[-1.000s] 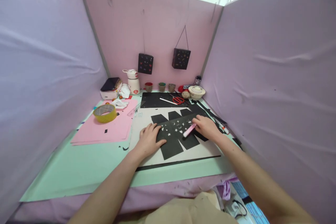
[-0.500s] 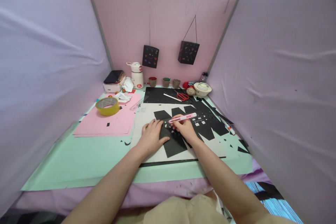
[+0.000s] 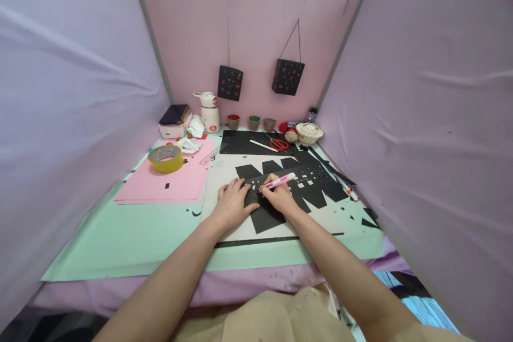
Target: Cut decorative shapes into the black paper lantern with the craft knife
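Observation:
A black paper cutout [image 3: 267, 219] with pointed tabs along its edges and small cut-out shapes lies on a pale grey board [image 3: 236, 233]. My left hand [image 3: 234, 202] rests flat on the cutout's left part, fingers spread and thumb pointing right. In my right hand [image 3: 280, 196] is a pink and white craft knife [image 3: 280, 180], gripped like a pen. Its tip points down at the black paper close to the small cut-outs; the blade itself is too small to make out.
Pink sheets [image 3: 136, 187] with a yellow tape roll [image 3: 165, 159] lie left. Behind the board are black paper [image 3: 240, 143], red-handled scissors [image 3: 279, 145] and a white pen [image 3: 262, 146]. Cups, a bottle [image 3: 210, 117] and a lidded bowl [image 3: 309, 133] line the back. Black scraps [image 3: 371, 219] lie right.
The craft knife has tilted more steeply and its back end has shifted slightly left. My right hand now covers the star cut-out more. My left hand stays on the paper.

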The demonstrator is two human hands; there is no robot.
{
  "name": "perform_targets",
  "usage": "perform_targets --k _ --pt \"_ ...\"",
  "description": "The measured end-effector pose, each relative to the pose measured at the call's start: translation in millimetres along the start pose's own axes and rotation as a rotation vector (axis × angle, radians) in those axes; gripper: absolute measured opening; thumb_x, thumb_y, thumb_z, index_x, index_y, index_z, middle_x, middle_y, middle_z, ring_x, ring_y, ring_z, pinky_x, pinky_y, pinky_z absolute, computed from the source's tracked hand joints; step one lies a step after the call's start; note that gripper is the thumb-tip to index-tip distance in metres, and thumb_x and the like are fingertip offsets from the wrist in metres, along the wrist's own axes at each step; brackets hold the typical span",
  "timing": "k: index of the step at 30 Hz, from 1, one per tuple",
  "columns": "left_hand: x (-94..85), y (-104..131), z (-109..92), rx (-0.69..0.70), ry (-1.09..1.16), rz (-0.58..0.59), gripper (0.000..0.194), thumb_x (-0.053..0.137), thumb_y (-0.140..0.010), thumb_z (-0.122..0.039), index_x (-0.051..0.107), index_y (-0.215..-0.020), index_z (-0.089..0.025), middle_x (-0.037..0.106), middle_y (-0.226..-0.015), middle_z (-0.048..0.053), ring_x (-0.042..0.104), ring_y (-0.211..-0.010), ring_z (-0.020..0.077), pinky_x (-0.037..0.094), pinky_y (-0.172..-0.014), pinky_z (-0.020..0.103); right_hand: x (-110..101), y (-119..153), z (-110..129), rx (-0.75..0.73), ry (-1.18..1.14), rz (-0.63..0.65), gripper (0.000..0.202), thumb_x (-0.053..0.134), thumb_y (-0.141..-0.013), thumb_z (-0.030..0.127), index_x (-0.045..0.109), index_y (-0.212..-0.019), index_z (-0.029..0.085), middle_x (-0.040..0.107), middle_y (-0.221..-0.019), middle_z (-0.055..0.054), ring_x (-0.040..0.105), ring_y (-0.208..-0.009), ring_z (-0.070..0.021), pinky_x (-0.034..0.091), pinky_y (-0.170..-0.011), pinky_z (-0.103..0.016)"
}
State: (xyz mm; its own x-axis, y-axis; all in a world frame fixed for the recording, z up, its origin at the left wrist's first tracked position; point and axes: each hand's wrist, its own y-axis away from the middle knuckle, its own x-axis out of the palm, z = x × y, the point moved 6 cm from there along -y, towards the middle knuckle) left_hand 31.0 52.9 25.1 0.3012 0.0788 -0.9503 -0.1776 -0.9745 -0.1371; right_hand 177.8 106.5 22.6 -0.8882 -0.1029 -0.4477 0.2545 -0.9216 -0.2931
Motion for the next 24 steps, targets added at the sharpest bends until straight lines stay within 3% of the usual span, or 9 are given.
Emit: perform_targets --k 24 --pt "8.4 -2.2 6.8 0.013 0.001 -0.028 0.057 0.059 -0.089 -0.054 0.054 -0.133 -0.019 0.044 -0.149 0.013 0.033 -0.141 0.0331 0.028 -0.112 0.057 4.6 2.4 4.8 -0.089 0.044 0.049 0.015 0.055 -0.080 0.030 0.046 -0.069 0.024 0.053 -0.065 0.004 0.052 -0.065 -0.0171 0.038 -0.064 -0.029"
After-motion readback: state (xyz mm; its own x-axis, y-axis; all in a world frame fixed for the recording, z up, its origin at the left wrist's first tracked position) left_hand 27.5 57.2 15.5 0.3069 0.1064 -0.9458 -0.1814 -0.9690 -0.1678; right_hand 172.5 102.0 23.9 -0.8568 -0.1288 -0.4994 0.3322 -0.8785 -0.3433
